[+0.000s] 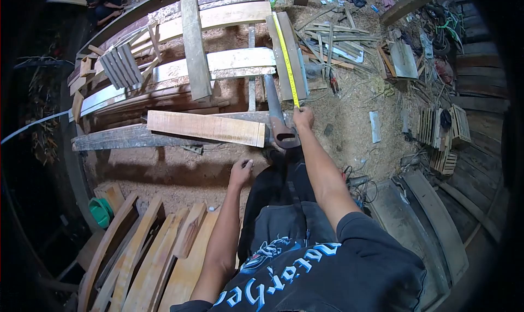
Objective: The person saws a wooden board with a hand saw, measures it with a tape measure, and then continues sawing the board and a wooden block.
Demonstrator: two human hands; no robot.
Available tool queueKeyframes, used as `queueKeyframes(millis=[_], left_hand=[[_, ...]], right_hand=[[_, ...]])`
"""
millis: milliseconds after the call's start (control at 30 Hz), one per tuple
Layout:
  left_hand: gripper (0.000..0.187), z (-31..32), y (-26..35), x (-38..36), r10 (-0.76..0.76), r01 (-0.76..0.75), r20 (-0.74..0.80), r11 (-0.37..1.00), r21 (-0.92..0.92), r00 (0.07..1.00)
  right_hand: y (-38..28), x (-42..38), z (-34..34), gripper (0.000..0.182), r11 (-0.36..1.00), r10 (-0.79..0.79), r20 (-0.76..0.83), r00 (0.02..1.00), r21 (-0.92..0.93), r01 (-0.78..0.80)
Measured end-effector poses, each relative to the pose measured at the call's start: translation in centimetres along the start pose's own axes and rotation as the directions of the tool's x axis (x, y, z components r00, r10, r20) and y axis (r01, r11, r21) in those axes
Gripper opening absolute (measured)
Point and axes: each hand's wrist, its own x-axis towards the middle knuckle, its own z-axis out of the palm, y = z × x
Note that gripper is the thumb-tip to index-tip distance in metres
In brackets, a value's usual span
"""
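Observation:
My right hand [303,117] is closed around the near end of a yellow tape measure [286,55]. The tape blade runs away from me over a grey-brown board [298,66] lying across the other planks. Just left of that hand, a handsaw [275,107] rests with its handle toward me. My left hand [240,173] hangs low in front of my body with curled fingers. A small dark thing shows at its fingertips, too small to name. Beyond it, a light sawn plank [207,127] lies on a dark weathered beam [112,139].
Curved boards [147,246] stand at lower left beside a green container [100,212]. Scrap sticks [333,42] and red-handled pliers [334,84] lie on the sawdust floor. A slatted grey piece [121,66] sits on the planks. Another person [102,6] crouches at far left.

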Motion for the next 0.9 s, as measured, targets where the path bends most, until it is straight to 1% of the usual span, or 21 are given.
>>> queueKeyframes(millis=[67,133,233,333,433,467,533,567,633,667,733,767,833,900], left_hand=[[0.031,-0.2,0.1,-0.6,-0.014,0.014,-0.002,0.999,-0.044,1.0],[0.031,0.0,-0.1,-0.7,-0.025,0.024,-0.014,0.995,-0.1,1.0],[0.032,-0.3,-0.6,-0.5,-0.046,0.046,-0.002,0.996,-0.082,0.999],[0.031,-0.6,-0.6,-0.4,-0.011,0.01,-0.01,0.999,-0.049,1.0],[0.032,-0.9,-0.1,-0.2,-0.074,0.075,0.016,0.996,-0.058,0.997],[0.032,-0.9,0.1,0.0,-0.043,0.043,0.012,0.998,-0.041,0.999],[0.033,-0.8,-0.3,0.5,0.018,-0.018,0.006,1.0,-0.007,1.0],[0.033,-0.7,-0.6,0.7,0.005,-0.005,0.003,1.0,-0.018,1.0],[0.034,-0.5,-0.6,0.9,-0.022,0.021,-0.004,0.999,-0.041,1.0],[0.034,-0.4,-0.6,1.1,0.008,-0.008,-0.008,0.999,-0.04,1.0],[0.034,-0.2,-2.1,2.0,0.062,-0.063,-0.018,0.997,-0.035,0.998],[0.034,-0.2,-2.5,2.1,0.057,-0.058,-0.014,0.997,-0.046,0.998],[0.034,-0.4,-2.1,2.0,0.048,-0.048,-0.004,0.996,-0.069,0.999],[0.034,-0.6,-1.4,1.6,0.002,-0.002,0.004,0.999,-0.042,1.0]], right_hand=[[0.1,-0.6,-0.1,0.039,1.0,0.015,-0.001,1.0,0.015,-0.015],[1.2,-1.1,0.2,0.04,1.0,-0.005,0.014,1.0,0.009,0.005],[2.4,-2.2,0.6,0.042,0.999,-0.028,0.007,1.0,0.016,0.028],[1.8,-2.9,0.2,0.044,0.999,-0.032,0.006,0.999,0.041,0.031],[0.2,-2.9,-0.2,0.04,0.998,-0.013,-0.016,1.0,0.055,0.014],[-0.4,-2.7,-0.3,0.038,0.998,-0.006,-0.027,1.0,0.056,0.007],[-1.0,-1.8,-0.3,0.038,0.999,-0.026,0.002,1.0,0.032,0.025],[-1.4,-1.4,-0.3,0.038,0.999,-0.035,0.015,0.999,0.02,0.035],[-2.1,-1.0,-0.4,0.038,0.999,-0.038,-0.006,0.999,0.017,0.038],[-2.6,-0.8,-0.4,0.038,0.999,-0.04,-0.015,0.999,0.016,0.04],[-3.3,0.0,-0.5,0.038,1.0,-0.007,0.026,1.0,0.003,0.007],[-3.5,0.3,-0.7,0.038,1.0,0.011,0.048,0.999,-0.006,-0.011],[-2.4,1.5,0.3,0.039,1.0,0.029,0.065,0.997,-0.013,-0.029],[-0.8,2.2,1.1,0.039,0.999,0.03,0.053,0.998,-0.016,-0.029]])
